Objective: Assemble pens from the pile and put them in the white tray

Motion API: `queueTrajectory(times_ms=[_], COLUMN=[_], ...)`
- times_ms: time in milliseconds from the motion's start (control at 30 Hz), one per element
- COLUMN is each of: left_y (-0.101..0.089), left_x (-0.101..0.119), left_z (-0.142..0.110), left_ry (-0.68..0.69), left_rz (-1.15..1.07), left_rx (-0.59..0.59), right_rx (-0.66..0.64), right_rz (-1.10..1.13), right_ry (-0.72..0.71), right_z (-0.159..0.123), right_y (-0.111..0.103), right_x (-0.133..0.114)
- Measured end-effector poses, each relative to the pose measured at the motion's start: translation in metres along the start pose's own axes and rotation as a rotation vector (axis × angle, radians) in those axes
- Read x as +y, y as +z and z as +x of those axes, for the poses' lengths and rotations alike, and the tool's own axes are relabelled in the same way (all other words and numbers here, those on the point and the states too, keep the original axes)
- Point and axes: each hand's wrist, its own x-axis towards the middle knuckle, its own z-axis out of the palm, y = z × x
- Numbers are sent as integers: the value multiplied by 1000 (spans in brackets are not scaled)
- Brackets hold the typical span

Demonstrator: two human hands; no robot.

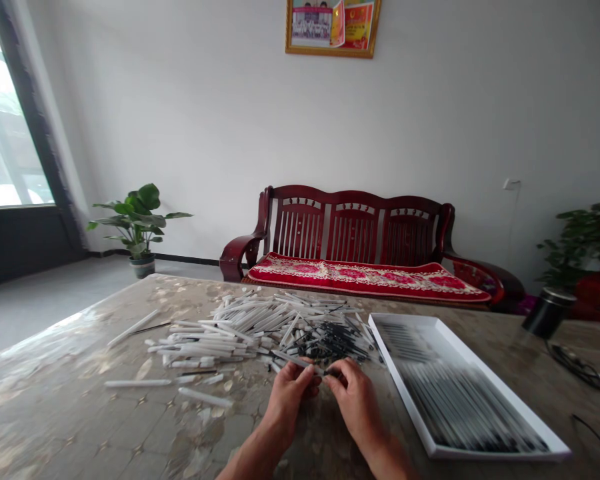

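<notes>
My left hand [291, 393] is closed around a white pen barrel [296, 361], which slants out from its fingers toward the pile. Just beside it, my right hand [351, 395] is pinched at the barrel's near end on a small dark piece, possibly a pen tip or cap; the fingers hide most of it. Beyond both hands lies a heap of white pen barrels [260, 315], with small black pen parts [336, 339] gathered at its right side. To the right, a white box [405, 395] holds rows of pens [475, 400] with dark ends.
Loose white barrels [138, 383] lie left of the heap on the patterned table [105, 427]. A black cylinder [549, 312] and a dark cable [575, 365] sit at the right. Behind the table stands a wooden bench [355, 227]; a potted plant [143, 220] is at left.
</notes>
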Motion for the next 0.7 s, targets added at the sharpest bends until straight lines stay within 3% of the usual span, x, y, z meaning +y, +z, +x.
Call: queueTrajectory(times_ms=[233, 333, 433, 700], left_y=[3, 3, 3, 6], left_x=[-2, -2, -1, 1], left_z=[-4, -4, -3, -6], left_ry=[39, 20, -6, 21], left_rz=[12, 1, -6, 15], left_rx=[-16, 17, 42, 6], right_rx=[-17, -45, -61, -58], right_rz=[-39, 42, 107, -14], right_ry=[28, 77, 38, 59], right_z=[-2, -1, 0, 1], right_y=[6, 6, 4, 2], right_x=[-1, -3, -5, -6])
